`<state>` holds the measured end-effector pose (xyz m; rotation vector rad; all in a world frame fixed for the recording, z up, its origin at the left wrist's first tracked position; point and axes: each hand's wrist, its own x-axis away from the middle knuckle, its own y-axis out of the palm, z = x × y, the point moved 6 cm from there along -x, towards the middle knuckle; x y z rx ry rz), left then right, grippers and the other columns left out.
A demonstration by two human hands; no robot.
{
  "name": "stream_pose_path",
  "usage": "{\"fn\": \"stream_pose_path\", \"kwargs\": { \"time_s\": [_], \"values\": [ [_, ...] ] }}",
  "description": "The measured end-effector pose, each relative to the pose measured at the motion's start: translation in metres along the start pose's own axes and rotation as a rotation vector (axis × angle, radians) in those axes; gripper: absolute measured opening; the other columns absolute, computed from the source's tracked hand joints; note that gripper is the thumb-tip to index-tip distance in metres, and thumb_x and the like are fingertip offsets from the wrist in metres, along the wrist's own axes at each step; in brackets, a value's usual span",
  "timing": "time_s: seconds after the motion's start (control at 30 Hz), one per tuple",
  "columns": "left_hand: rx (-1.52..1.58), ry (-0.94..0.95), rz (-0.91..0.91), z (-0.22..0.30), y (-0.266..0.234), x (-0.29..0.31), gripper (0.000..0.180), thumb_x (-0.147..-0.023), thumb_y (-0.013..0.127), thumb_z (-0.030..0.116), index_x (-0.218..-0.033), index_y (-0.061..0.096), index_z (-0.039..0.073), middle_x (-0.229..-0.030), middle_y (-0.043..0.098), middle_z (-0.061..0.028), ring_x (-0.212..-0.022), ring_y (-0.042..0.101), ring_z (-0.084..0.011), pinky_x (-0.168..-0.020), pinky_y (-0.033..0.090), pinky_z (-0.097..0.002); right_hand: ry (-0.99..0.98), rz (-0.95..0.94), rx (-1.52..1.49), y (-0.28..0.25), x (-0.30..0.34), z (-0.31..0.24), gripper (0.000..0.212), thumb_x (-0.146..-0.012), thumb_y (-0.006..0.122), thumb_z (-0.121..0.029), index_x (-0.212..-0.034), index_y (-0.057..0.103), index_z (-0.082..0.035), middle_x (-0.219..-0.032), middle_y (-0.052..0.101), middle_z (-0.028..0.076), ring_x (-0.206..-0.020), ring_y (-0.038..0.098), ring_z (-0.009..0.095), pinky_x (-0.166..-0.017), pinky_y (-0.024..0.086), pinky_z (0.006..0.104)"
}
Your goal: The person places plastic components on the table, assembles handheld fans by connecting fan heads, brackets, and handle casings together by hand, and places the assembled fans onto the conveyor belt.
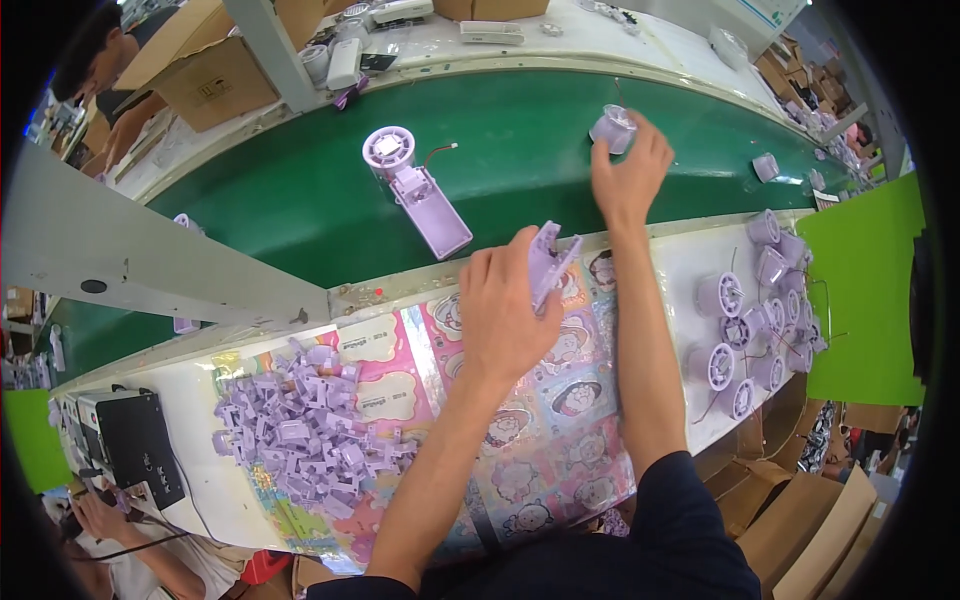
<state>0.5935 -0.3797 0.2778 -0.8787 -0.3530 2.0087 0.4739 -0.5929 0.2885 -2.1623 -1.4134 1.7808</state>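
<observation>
My left hand is closed around a lilac plastic bracket with upright prongs, just above the near edge of the green conveyor belt. Reaching out over the belt, my right hand grips a lilac round fan housing from its near side; a thin wire rises beside it. On the belt to the left lies a lilac handheld fan body with a round head and a short red wire ending in a white plug.
Small lilac brackets lie heaped on the colourful printed sheet. Several round lilac housings with wires stand at right. A grey post crosses the left side. Another lilac part rests on the belt. People work nearby.
</observation>
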Motion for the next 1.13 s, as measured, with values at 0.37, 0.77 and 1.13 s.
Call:
{"fn": "stream_pose_path", "kwargs": {
  "time_s": [0.37, 0.77, 1.13],
  "values": [
    [0.060, 0.010, 0.104, 0.006, -0.002, 0.004, 0.050, -0.074, 0.079, 0.020, -0.119, 0.065, 0.003, -0.074, 0.066, -0.0061, -0.085, 0.061, -0.0282, -0.082, 0.046, -0.0429, 0.065, -0.237, -0.006, 0.023, -0.013, 0.024, 0.057, -0.076, 0.082, -0.030, -0.128, 0.066, -0.011, -0.130, 0.061, 0.016, -0.120, 0.055, 0.039, -0.100, 0.050, 0.0477],
    [1.107, -0.516, 0.040, -0.020, 0.011, -0.002, 0.056, -0.109, 0.048, 0.041, -0.149, 0.032, 0.005, -0.111, 0.061, -0.0111, -0.086, 0.064, -0.0165, -0.072, 0.051, -0.0276, -0.182, -0.623, -0.646, -0.070, 0.004, -0.110, 0.053, -0.070, 0.084, -0.018, -0.119, 0.068, -0.006, -0.110, 0.064, 0.009, -0.100, 0.063, 0.024, -0.085, 0.052, 0.0372],
    [1.518, -0.653, -0.046, -0.043, 0.019, 0.000, 0.065, -0.096, 0.070, 0.044, -0.145, 0.037, 0.016, -0.138, 0.053, -0.0137, -0.122, 0.058, -0.0210, -0.100, 0.049, -0.0318, -0.858, -0.828, -0.504, -0.095, 0.138, -0.272, 0.042, -0.065, 0.075, -0.012, -0.107, 0.073, -0.007, -0.105, 0.068, 0.012, -0.098, 0.066, 0.031, -0.092, 0.051, 0.0447]
  ]
}}
